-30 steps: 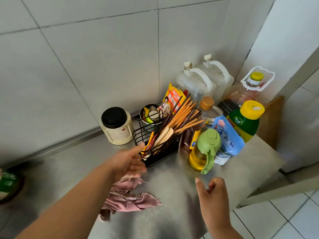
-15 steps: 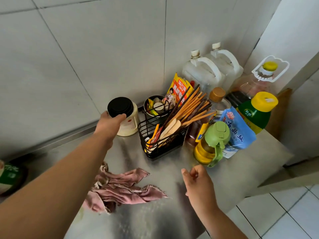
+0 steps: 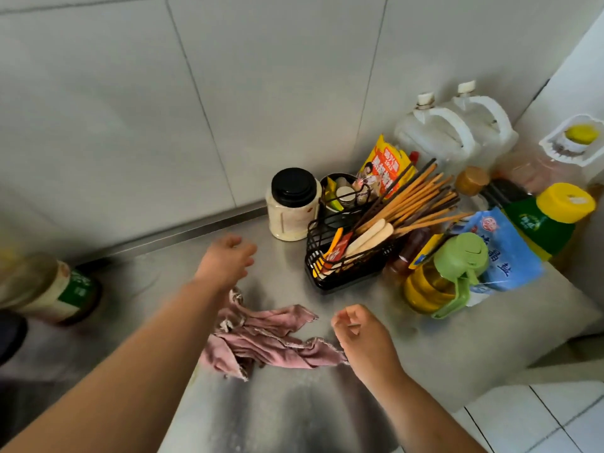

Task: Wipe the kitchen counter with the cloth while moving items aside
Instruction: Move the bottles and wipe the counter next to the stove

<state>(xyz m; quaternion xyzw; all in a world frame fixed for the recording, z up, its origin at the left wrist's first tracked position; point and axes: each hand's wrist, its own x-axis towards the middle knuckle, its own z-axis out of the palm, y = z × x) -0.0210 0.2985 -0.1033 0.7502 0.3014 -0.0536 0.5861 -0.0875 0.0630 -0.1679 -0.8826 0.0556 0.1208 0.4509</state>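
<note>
The cloth (image 3: 268,338), pink and crumpled with frayed edges, lies loose on the steel counter (image 3: 425,348) near the middle of its front part, held by neither hand. The left hand (image 3: 225,261) hovers over the counter behind the cloth's left end, toward the back edge; its fingers are loosely curled and grip nothing. The right hand (image 3: 362,335) is just beside the cloth's right end, fingers also loosely bent with nothing between them. Whether its wrist touches the cloth's frayed tip cannot be told.

Toward the counter's back right corner the items stand crowded together. A pale jar with a black lid (image 3: 292,204) stands upright by the back edge, just beside a black wire basket (image 3: 346,256) from which chopsticks (image 3: 415,201) lean out to the right. Two white jugs (image 3: 438,132) stand against the wall in the corner, a yellow packet (image 3: 385,165) in front of them. In front of the basket's right side stands an oil dispenser with a green lid (image 3: 444,276), a blue bag (image 3: 503,253) leaning behind it, and a green bottle with a yellow cap (image 3: 552,214) near the right edge. At the left end of the counter stands a blurred bottle with a green label (image 3: 49,289).
</note>
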